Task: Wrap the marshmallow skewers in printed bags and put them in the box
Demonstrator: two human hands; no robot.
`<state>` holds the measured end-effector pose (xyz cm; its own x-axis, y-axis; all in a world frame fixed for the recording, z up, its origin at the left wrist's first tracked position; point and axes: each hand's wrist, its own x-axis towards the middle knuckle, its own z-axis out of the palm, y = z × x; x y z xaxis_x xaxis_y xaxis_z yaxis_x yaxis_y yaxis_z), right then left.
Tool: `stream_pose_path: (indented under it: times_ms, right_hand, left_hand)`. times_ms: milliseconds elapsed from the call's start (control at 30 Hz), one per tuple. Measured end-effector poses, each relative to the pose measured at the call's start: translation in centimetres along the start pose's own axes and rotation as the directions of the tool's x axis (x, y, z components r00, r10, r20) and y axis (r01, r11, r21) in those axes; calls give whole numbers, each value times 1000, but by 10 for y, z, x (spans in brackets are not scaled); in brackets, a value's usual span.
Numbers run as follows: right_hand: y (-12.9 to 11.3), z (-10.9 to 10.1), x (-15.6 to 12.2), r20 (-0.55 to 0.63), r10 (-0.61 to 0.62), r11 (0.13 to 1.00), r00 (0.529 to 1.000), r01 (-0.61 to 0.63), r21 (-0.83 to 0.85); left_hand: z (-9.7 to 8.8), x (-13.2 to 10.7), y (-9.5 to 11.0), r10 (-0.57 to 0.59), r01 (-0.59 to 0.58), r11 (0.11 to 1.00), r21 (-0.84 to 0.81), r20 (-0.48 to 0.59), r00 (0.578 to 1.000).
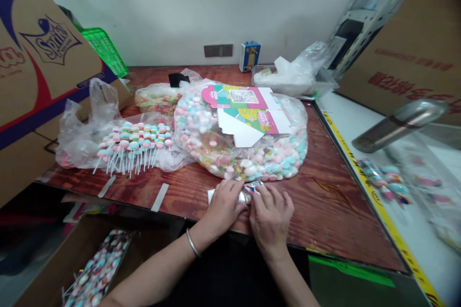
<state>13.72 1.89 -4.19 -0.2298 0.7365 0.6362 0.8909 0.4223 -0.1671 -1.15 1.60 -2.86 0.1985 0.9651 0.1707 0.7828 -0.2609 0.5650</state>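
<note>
At the front edge of the table, my left hand has its fingers closed on a small shiny printed packet. My right hand grips the same packet from the other side, fingers curled over it. Part of the packet is covered by both hands, and what it contains cannot be made out. Just behind them lies a large clear bag of pastel candies. On top of that bag rests a flat, unfolded colourful carton.
Several candy sticks lie on plastic at left. A cardboard box stands beyond them. Below the table is a box of wrapped candy sticks. At right are a steel flask and yellow edge tape.
</note>
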Motion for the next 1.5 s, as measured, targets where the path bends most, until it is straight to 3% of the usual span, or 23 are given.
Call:
stream_pose_path:
  times_ms: [100,167,200,267,333,567,700,767,867,1100,1233,1367,1500]
  right_hand:
    - [16,-8,3,-16,48,999,999,-48,-6]
    - [27,-13,4,27,218,967,976,-220,129]
    - [32,-15,5,82,339,904,937,-348,246]
    - [39,-16,5,233,529,687,816,-573,447]
    - [41,-14,7,344,596,497,725,-670,551]
    - [32,3,17,447,635,162,631,-674,721]
    - [26,3,13,438,695,73,570,-662,746]
    - [24,2,11,435,701,82,565,-670,738]
    - [24,1,12,449,662,167,600,-702,692]
    - [38,4,31,344,527,614,777,-628,477]
    - [40,3,30,309,418,795,854,-509,329]
    - [37,3,25,245,367,892,898,-414,180]
    - [42,6,24,157,360,922,920,-376,87]
  left_hand:
    - [-2,2,1,-7,7,1000,-10,10,1000]
    - [-3,3,1,-10,10,1000,-16,19,1000]
    - [-4,4,1,-9,10,1000,-18,23,1000]
    - [-5,4,1,-7,7,1000,-22,25,1000]
    - [-5,4,0,-3,3,1000,-25,20,1000]
    - [0,3,-3,-1,1,999,-33,-17,1000]
    - [1,2,-3,-3,2,999,-42,-25,1000]
    - [0,2,-2,-6,5,999,-53,-21,1000]
    - [-1,3,-2,-4,2,998,-68,-20,1000]
    - [0,2,-4,15,-19,996,-84,-47,999]
    - [-1,2,-5,15,-17,997,-76,-30,999]
    - [-3,3,-4,18,-19,998,-59,-17,1000]
    - [-4,3,-3,19,-19,999,-45,-12,1000]
